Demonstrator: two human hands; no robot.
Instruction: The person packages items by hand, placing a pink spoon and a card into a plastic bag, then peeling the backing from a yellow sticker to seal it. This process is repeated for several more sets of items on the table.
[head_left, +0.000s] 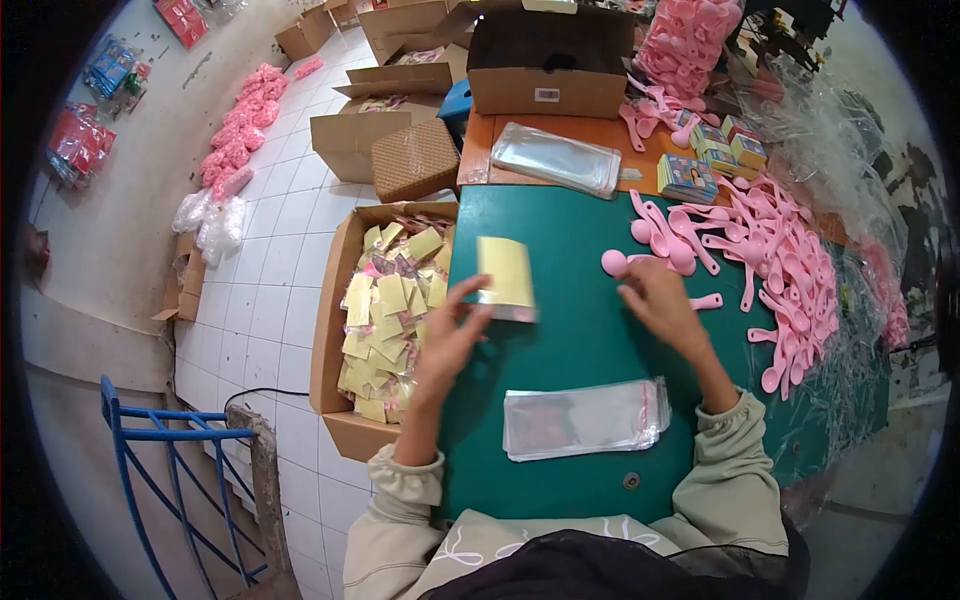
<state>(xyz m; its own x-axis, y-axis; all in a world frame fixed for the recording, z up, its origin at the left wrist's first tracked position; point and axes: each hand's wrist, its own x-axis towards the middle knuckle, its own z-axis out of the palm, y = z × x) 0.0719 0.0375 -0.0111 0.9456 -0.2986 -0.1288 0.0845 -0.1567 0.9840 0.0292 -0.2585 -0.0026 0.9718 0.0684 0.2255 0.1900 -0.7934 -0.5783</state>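
My left hand point(455, 335) is at the left edge of the green table point(570, 345), its fingers apart beside a yellow card point(505, 272) that lies or hovers over the tabletop. Whether the fingertips touch the card is unclear. My right hand point(660, 305) has its fingers bent at a pink spoon point(616, 263); the contact is partly hidden by the hand. Nearer to my body lies a stack of clear plastic bags point(580, 420). Many pink spoons point(790, 270) are piled on the right side of the table.
Left of the table, a cardboard box point(335, 330) holds many yellow-carded packets. Behind are more clear bags point(555, 158), stacks of small cards point(687, 178) and an open brown box point(548, 90). Loose plastic wrap point(840, 150) lies at right. A blue metal frame point(180, 435) stands lower left.
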